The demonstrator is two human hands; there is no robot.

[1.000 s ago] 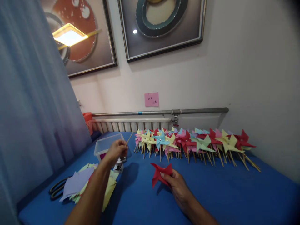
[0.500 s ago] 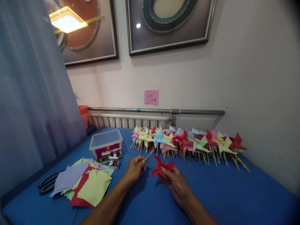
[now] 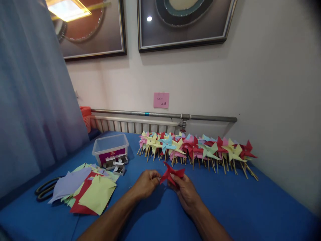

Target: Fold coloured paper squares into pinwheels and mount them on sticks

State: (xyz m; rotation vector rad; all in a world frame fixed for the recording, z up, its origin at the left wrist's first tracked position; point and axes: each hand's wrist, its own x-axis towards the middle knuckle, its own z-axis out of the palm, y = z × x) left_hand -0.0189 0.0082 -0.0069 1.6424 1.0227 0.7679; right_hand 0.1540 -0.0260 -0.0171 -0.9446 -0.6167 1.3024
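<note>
A red paper pinwheel point(image 3: 173, 174) is pinched by its folded centre between the thumb and fingers of my right hand point(image 3: 184, 189). Close to its left side, my left hand point(image 3: 147, 183) is closed in a pinch on a thin wooden stick. That stick is almost wholly hidden by the fingers and the red paper, and whether it touches the pinwheel I cannot tell. Beyond both hands lies a long row of finished pinwheels point(image 3: 209, 150) in several colours, on wooden sticks.
To the left, loose paper sheets point(image 3: 97, 194) overlap beside black-handled scissors point(image 3: 46, 189). A clear plastic tub point(image 3: 110, 144) stands behind small open boxes point(image 3: 119, 168) of metal bits. The blue tabletop point(image 3: 155, 224) runs back to a radiator pipe point(image 3: 160, 114); a curtain point(image 3: 37, 100) hangs left.
My left hand has moved right, up to the pinwheel, and its stick no longer shows plainly. The right hand still holds the red pinwheel, now slightly tilted. The whole view has shifted a little.
</note>
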